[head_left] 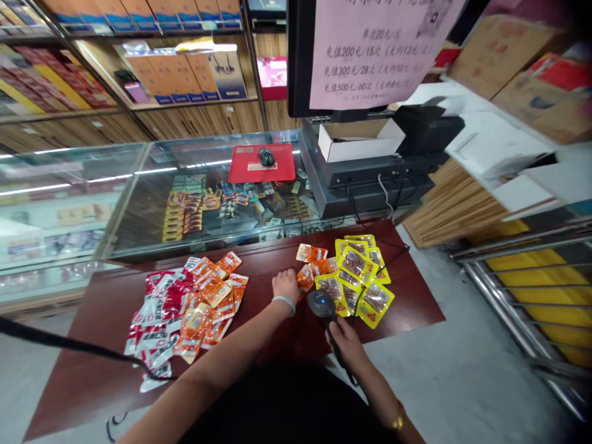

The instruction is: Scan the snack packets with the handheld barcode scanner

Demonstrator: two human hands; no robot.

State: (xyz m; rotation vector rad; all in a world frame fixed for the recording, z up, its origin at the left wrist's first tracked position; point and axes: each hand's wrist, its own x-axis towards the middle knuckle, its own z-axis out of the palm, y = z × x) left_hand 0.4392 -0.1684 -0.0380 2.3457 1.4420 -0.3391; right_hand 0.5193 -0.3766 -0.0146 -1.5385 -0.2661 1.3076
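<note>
My right hand (pixel 346 341) grips a black handheld barcode scanner (pixel 322 303), its head pointing at the packets on the dark red table (pixel 102 308). My left hand (pixel 285 285) rests palm down on the table with a white band on the wrist, its fingers touching a small group of orange snack packets (pixel 311 266). Just right of them lies a heap of yellow snack packets (pixel 361 277). To the left of my left arm spreads a larger pile of orange and red-and-white packets (pixel 187 305).
A glass display counter (pixel 139 191) with goods inside stands behind the table, with a red mouse pad (pixel 282 166) and mouse (pixel 266 156) on it. A monitor (pixel 298 61) with a paper notice (pixel 374 49) and an open white box (pixel 356 139) are at the back. A black cable (pixel 69 345) crosses the left. Metal rails (pixel 531 296) at right.
</note>
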